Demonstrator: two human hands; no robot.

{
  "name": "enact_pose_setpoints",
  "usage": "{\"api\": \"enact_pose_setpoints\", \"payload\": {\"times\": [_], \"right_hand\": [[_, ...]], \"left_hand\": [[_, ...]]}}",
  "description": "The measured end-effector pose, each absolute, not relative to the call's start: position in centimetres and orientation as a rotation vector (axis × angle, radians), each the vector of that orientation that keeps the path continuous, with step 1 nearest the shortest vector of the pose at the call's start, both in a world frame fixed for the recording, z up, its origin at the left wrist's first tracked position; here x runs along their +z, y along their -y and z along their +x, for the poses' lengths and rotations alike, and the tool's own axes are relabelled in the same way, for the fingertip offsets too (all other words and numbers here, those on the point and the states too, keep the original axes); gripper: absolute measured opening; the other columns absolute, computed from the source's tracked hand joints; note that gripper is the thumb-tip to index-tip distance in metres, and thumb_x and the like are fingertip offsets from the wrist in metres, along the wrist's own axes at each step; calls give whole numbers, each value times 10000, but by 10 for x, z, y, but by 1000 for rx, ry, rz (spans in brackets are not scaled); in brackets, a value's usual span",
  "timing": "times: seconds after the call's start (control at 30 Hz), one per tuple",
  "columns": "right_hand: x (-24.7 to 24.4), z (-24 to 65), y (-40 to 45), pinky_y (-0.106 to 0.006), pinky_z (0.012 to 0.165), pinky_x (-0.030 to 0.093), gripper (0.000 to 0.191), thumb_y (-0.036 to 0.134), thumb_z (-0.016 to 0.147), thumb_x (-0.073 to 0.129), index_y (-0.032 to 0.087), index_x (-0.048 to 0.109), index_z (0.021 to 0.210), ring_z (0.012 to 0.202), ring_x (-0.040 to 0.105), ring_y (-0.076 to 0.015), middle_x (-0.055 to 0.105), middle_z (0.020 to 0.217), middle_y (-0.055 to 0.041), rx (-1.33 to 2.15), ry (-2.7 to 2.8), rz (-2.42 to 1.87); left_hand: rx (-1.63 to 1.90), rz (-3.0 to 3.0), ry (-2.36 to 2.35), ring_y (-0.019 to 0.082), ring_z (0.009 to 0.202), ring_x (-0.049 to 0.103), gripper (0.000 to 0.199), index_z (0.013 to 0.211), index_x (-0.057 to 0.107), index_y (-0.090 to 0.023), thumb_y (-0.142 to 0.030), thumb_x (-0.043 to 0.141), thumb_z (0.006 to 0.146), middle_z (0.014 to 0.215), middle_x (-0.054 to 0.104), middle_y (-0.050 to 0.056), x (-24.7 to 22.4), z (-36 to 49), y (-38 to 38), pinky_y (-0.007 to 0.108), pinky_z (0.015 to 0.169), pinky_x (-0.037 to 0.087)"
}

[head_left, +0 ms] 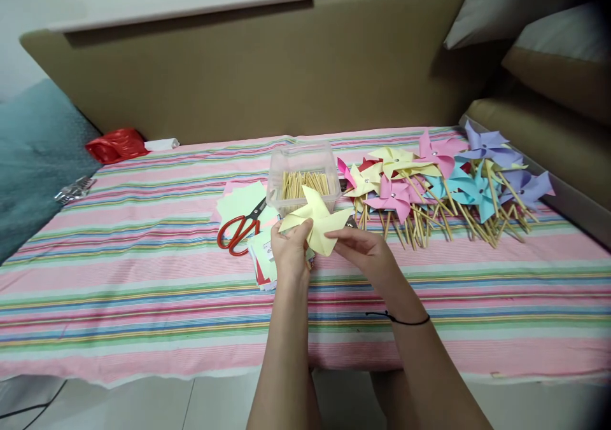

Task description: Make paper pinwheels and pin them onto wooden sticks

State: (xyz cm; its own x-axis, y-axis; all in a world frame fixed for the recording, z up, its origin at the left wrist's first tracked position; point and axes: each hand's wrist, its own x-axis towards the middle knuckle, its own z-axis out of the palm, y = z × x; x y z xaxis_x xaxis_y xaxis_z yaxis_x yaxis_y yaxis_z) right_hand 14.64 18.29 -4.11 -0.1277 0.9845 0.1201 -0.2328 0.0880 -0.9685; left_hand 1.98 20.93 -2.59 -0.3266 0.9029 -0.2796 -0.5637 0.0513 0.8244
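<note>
A pale yellow paper pinwheel point(321, 221) with folded blades is held up in front of me, and no stick shows on it. My left hand point(292, 244) pinches it near the centre, thumb on top. With closed fingertips, my right hand point(361, 247) grips the edge of its right-hand blade. Just behind it stands a clear plastic box point(305, 156) holding many thin wooden sticks point(305, 184). Red-handled scissors point(244, 225) lie left of my left hand on pale green paper sheets point(243, 200). More coloured paper point(260, 261) lies partly under that hand.
Many finished pinwheels on sticks point(443, 182) are heaped at the right. A striped cloth point(143, 277) covers the surface, with a red plastic bag point(117, 145) and clear packets point(75, 189) at the far left. A brown backrest point(248, 74) rises behind.
</note>
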Motion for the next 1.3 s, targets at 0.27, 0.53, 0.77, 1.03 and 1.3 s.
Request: {"api": "enact_pose_setpoints", "payload": {"times": [0.27,0.53,0.77,1.03,1.3], "right_hand": [[-42,138,-184,-395,819,557,130,333,677,784,240,753,761,802,681,-203,739,810,-14,1206,1048,-1004],[-38,129,-183,-347,769,576,150,360,688,769,217,750,730,752,656,-159,708,766,-5,1200,811,-1002],[-38,126,-185,-354,723,575,176,307,604,820,202,734,716,665,647,-155,709,700,-4,1063,679,-1065],[-37,123,-185,-291,644,547,152,287,608,813,197,722,689,618,611,-127,680,652,9,1007,603,-1072],[-32,117,-184,-265,650,548,500,217,567,829,236,512,953,641,657,-131,702,713,32,993,467,-997]], "left_hand": [[1556,534,-1221,128,481,587,649,1009,382,-204,-219,796,510,589,634,-44,-25,25,-205,228,519,457],[1554,621,-1180,125,489,594,597,958,344,-233,-220,783,554,588,644,-44,-27,30,-202,218,524,463],[1533,697,-1159,121,483,596,563,911,335,-244,-216,776,561,535,598,-74,-24,35,-199,197,529,448],[1524,712,-1134,104,481,587,568,905,339,-239,-198,782,551,549,588,-82,-20,38,-197,193,544,455],[1506,704,-1125,105,487,593,563,888,348,-237,-212,794,545,546,590,-84,-19,39,-197,186,548,441]]}}
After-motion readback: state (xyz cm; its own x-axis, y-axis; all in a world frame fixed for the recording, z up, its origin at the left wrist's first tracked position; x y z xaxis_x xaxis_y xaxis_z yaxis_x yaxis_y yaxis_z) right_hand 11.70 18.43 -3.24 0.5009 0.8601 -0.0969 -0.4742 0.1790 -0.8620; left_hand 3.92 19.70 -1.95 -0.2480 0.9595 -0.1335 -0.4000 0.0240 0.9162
